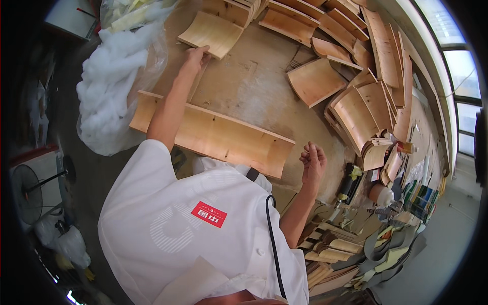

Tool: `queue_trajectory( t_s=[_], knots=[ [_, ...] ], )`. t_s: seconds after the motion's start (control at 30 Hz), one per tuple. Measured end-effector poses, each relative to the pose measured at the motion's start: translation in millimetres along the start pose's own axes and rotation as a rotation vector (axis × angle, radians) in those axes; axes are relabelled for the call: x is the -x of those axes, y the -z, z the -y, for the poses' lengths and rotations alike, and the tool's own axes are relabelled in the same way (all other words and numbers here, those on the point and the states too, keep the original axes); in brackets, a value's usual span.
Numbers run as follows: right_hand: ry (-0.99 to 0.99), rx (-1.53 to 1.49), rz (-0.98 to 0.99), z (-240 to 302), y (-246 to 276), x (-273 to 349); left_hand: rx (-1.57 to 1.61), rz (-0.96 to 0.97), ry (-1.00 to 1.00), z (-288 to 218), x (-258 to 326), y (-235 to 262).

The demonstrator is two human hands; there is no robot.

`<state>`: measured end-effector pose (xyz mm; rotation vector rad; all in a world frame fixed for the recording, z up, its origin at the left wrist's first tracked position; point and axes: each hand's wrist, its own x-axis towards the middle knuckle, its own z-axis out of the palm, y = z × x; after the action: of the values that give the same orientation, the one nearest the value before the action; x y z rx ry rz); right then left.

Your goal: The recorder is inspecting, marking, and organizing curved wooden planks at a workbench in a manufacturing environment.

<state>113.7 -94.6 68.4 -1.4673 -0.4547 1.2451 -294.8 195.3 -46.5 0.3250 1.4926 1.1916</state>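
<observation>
My left hand reaches far across the worktable, its fingers closed on the near edge of a pale curved wooden panel. That panel lies tilted against a stack of similar curved pieces. Over the table at the right, my right hand is raised with its fingers curled together; whether anything small is in them is hidden. A long curved wooden panel with a raised end lies along the near edge of the table, close to my body. My left forearm passes over its left part.
Curved wooden panels crowd the table's far right. A green and black power tool and a white bottle lie near the right edge. White fluffy stuffing in a clear bag stands left. Wood pieces are stacked lower right; a fan stands lower left.
</observation>
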Motion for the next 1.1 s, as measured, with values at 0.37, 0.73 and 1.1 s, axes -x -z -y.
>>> queue_trajectory(
  t_s=[0.37, 0.73, 1.1],
  knots=[
    [-0.005, 0.160, 0.041, -11.0, -23.4, 14.2, -0.047, 0.412, -0.263, 15.5, 131.3, -40.5],
    [0.299, 0.185, 0.026, 39.4, -13.2, 21.6, -0.463, 1.040, -0.467, -32.4, 232.9, -110.1],
    [0.256, 0.068, -0.277, -1.3, 13.1, 45.9, -0.560, 1.116, -0.621, 23.4, 281.4, -134.2]
  ],
)
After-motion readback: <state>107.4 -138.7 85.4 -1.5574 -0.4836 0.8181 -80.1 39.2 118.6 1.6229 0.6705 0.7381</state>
